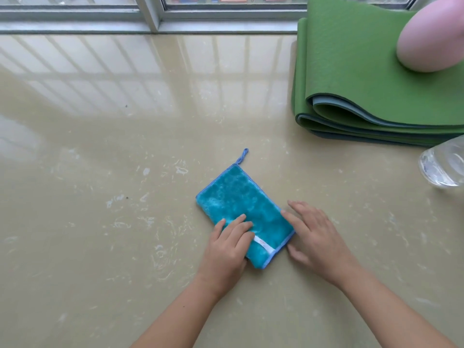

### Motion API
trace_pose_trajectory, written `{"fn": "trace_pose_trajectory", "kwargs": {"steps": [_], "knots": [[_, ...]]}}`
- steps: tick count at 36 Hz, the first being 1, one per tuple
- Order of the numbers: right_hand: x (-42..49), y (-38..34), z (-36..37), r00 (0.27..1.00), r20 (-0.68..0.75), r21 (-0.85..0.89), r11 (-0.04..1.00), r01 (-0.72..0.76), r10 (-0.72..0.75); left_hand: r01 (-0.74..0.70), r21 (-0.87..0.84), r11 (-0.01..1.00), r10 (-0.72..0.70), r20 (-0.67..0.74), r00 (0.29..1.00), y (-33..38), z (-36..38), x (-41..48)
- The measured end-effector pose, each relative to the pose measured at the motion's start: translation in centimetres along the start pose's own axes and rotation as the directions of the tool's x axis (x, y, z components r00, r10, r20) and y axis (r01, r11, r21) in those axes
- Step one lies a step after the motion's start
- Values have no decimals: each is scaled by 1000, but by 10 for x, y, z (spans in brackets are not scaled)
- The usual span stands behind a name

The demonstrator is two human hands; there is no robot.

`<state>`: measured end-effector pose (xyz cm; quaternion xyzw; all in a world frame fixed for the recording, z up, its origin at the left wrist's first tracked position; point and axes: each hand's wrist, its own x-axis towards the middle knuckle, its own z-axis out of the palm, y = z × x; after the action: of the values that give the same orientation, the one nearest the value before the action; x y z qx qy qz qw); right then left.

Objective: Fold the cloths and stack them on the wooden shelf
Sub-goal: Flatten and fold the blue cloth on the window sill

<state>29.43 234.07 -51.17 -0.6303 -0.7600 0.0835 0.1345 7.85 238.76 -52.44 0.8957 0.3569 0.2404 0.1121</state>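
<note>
Here the cloth [238, 204] lies lengthwise away; left hand [226, 249] presses its near end, right hand [315, 234] flanks it, all fingers [238, 220] straight.

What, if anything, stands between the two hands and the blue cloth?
Nothing visible. The left hand rests on the blue cloth, and the right hand lies at its right edge. The green mat and the clear bottle lie apart, further right. The wooden shelf is not in view.
</note>
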Motion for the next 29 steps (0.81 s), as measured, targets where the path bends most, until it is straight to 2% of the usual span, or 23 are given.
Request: {"fn": "trace_pose_trajectory", "kwargs": {"steps": [4,7,12,16,23,29], "knots": [[11,-1,-4,999,-2,120,992,44,-45,3,70,998,-7,56,998,4,4,-6],[12,-1,-8,997,29,187,980,62,-68,12,95,995,-12,-4,1000,9,7,-6],[5,1,-10,989,70,174,978,119,-133,107,-140,984,-119,-80,990,12,2,-4],[5,1,-3,986,-39,161,973,164,-160,180,-303,936,-196,-23,980,10,-7,-12],[16,-7,-3,973,-144,220,953,210,-181,220,-352,910,-208,72,976,8,-18,-27],[16,-21,-16,970,-107,362,900,242,-217,209,-341,916,-218,13,976,1,-30,-32]]}}
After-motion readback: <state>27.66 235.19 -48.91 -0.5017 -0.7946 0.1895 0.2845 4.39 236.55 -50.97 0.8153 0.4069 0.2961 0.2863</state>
